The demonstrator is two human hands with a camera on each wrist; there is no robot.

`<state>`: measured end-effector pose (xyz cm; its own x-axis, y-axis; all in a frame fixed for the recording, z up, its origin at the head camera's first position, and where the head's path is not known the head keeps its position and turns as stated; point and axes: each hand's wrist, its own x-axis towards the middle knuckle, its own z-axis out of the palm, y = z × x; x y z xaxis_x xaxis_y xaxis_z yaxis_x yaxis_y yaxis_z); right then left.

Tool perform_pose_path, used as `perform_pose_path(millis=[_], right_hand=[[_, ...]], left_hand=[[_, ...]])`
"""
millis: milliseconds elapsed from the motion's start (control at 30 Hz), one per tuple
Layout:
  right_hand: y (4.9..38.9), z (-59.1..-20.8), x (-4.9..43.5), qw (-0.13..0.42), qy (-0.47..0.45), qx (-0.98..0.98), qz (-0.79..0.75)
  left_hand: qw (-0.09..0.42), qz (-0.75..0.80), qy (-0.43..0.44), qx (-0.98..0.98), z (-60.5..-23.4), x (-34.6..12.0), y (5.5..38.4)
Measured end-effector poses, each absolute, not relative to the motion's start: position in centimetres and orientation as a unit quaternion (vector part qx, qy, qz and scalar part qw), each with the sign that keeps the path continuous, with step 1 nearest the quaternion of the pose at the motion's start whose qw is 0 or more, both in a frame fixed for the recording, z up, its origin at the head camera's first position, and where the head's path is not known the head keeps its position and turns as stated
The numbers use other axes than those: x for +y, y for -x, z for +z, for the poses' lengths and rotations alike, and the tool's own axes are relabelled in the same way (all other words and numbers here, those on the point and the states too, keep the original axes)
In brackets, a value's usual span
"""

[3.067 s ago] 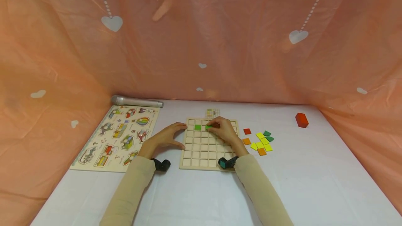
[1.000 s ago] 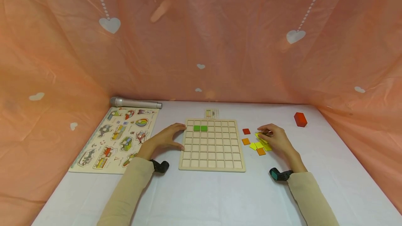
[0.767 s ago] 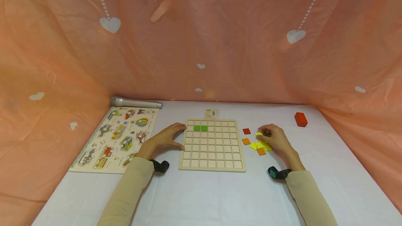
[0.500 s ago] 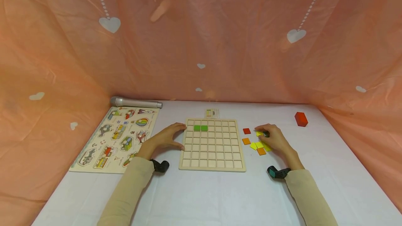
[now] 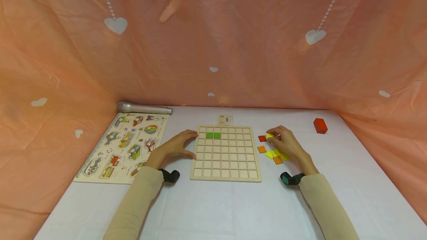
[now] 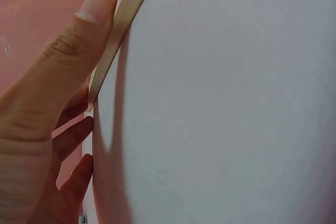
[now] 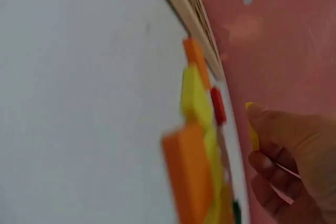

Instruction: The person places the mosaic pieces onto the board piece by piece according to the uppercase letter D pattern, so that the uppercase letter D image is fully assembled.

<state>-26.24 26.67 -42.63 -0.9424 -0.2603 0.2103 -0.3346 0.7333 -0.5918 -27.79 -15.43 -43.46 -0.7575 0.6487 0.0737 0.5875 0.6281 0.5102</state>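
Between thumb and fingertips my right hand (image 5: 287, 143) pinches a yellow square tile (image 5: 269, 135), lifted off the table in the right wrist view. Under and beside that hand lie several yellow tiles (image 5: 275, 153), two orange tiles (image 5: 261, 149) and a red tile (image 5: 262, 138). Dark green pieces (image 7: 238, 212) are mostly hidden behind the others. My left hand (image 5: 176, 146) rests at the left edge of a wooden grid board (image 5: 225, 179), thumb and fingers spread along its side. Two green square tiles (image 5: 213, 135) sit side by side in the board's second row.
A small printed pattern card (image 5: 225, 120) lies behind the grid board. To the left is a picture puzzle board (image 5: 121, 147) with a silver microphone (image 5: 145, 108) behind it. A red block (image 5: 320, 126) stands at the back right of the white table.
The second green tile was set beside the first, and my right hand went to the pile. It now has a yellow tile lifted and has shifted slightly left. My left hand stays put.
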Motion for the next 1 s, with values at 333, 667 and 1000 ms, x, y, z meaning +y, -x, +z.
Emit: perform_pose_path(millis=[333,667,1000], right_hand=[[28.2,-41.4,19.9,0.081,-0.269,-0.887,0.367],[29.6,-43.1,15.0,0.068,-0.260,-0.869,0.416],[29.9,-44.3,12.8,0.040,-0.225,-0.878,0.421]], left_hand=[[0.052,0.258,-0.352,0.898,-43.5,-15.5,27.9],[0.050,0.258,-0.352,0.898,-43.5,-15.5,27.8],[0.049,0.259,-0.350,0.899,-43.6,-15.5,27.8]])
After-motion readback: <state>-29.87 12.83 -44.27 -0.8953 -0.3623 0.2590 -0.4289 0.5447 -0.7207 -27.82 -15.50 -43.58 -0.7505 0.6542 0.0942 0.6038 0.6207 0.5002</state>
